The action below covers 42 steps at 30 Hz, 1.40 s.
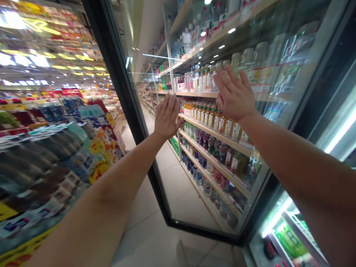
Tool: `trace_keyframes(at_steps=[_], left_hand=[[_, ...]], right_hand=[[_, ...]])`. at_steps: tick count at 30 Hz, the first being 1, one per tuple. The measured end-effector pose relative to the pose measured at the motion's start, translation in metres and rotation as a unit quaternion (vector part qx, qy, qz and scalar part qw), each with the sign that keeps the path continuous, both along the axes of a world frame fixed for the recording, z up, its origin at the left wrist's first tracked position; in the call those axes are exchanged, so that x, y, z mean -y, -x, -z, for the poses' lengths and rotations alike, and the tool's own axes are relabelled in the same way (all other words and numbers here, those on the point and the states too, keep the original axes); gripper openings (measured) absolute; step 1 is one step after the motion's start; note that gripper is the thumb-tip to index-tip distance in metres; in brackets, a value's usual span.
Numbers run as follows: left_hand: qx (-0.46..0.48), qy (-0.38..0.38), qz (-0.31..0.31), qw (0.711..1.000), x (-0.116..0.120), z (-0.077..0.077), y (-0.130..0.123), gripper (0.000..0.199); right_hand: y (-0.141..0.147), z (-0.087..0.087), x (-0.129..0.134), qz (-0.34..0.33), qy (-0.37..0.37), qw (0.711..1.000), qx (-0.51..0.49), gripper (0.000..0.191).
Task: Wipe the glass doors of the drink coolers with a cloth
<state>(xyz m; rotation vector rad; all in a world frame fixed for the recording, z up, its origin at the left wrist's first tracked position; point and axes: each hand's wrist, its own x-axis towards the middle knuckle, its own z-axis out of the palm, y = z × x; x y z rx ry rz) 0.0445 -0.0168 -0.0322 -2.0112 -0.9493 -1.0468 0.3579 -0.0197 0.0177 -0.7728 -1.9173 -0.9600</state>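
Note:
Both of my hands are raised in front of a black-framed glass door that stands swung out from a cooler. My left hand is nearest the door's outer side, its fingers stretched and close together, flat towards the glass. A small pale patch shows beside those fingers; I cannot make out what it is. My right hand is higher and further right, palm towards the glass with the fingers extended. Whether either palm touches the pane is hard to tell. Through the glass, rows of juice bottles stand behind my hands.
Wooden-edged shelves of drinks run along the wall beyond the glass. At lower right, the lit cooler interior holds green packs. Stacked bottle packs fill the left side, blurred. Pale floor tiles lie below the door.

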Motion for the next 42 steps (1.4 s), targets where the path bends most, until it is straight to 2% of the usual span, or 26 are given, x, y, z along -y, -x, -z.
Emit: trace_keyframes(at_steps=[2,5,7,9,11,13,15,17,19,21,24,26,27,29,31,32,35,38,40,42], left_hand=[[-0.010,0.008,0.000,1.000,0.000,-0.019,0.002,0.085],[0.061,-0.020,-0.029,0.997,-0.005,-0.060,0.005,0.090],[0.086,-0.037,-0.050,0.994,-0.005,-0.069,0.000,0.092],[0.045,-0.033,-0.048,0.997,0.000,-0.058,-0.011,0.090],[-0.044,-0.008,-0.024,0.999,0.008,-0.040,-0.021,0.087],[-0.114,0.015,-0.001,0.993,0.014,-0.035,-0.026,0.083],[-0.107,0.020,0.011,0.994,0.015,-0.048,-0.026,0.080],[-0.035,0.011,0.012,0.999,0.012,-0.068,-0.026,0.077],[0.038,-0.004,0.001,0.999,0.009,-0.075,-0.030,0.077],[0.055,-0.012,-0.011,0.998,0.010,-0.063,-0.038,0.077],[-0.010,0.003,-0.002,1.000,0.018,-0.030,-0.050,0.077],[-0.053,0.015,0.010,0.998,0.022,-0.023,-0.052,0.077],[-0.062,0.018,0.013,0.998,0.023,-0.027,-0.053,0.076],[-0.057,0.012,0.012,0.998,0.023,-0.045,-0.055,0.073],[-0.031,-0.010,-0.003,0.999,0.022,-0.062,-0.062,0.072],[-0.014,-0.023,-0.015,1.000,0.022,-0.066,-0.066,0.072],[0.016,-0.031,-0.026,0.999,0.025,-0.056,-0.079,0.074],[-0.027,0.005,0.001,1.000,0.030,-0.045,-0.079,0.079],[-0.047,0.019,0.007,0.999,0.029,-0.053,-0.072,0.078],[-0.016,0.000,-0.015,1.000,0.026,-0.068,-0.065,0.078]], right_hand=[[0.000,0.000,0.001,0.004,0.004,1.000,0.001,0.063],[0.000,-0.001,0.003,0.007,0.011,1.000,0.005,0.065],[0.000,-0.001,0.005,0.004,0.012,1.000,0.001,0.066],[0.000,-0.001,0.007,0.002,0.015,1.000,-0.001,0.065],[-0.001,-0.001,0.009,0.002,0.024,1.000,-0.001,0.066],[-0.001,-0.001,0.009,0.003,0.030,1.000,0.001,0.066],[-0.001,0.000,0.009,0.005,0.023,1.000,0.006,0.066],[-0.002,0.000,0.007,0.006,0.009,1.000,0.009,0.065],[-0.002,0.000,0.006,0.005,0.003,1.000,0.008,0.065],[-0.003,0.000,0.006,0.005,0.008,1.000,0.004,0.065],[-0.003,0.000,0.005,0.001,0.022,1.000,-0.001,0.066],[-0.003,0.000,0.005,-0.004,0.026,1.000,0.000,0.066],[-0.003,0.000,0.004,-0.005,0.024,1.000,0.001,0.065],[-0.003,0.000,0.004,-0.004,0.017,1.000,0.005,0.066],[-0.003,0.000,0.006,0.001,0.015,1.000,0.008,0.066],[-0.003,0.000,0.007,0.004,0.016,1.000,0.009,0.066],[-0.003,-0.001,0.014,0.013,0.024,1.000,0.012,0.063],[-0.002,-0.001,0.021,0.021,0.015,1.000,0.017,0.058],[-0.002,-0.001,0.023,0.027,0.008,0.999,0.022,0.058],[-0.001,0.000,0.024,0.026,0.008,0.999,0.021,0.058]])
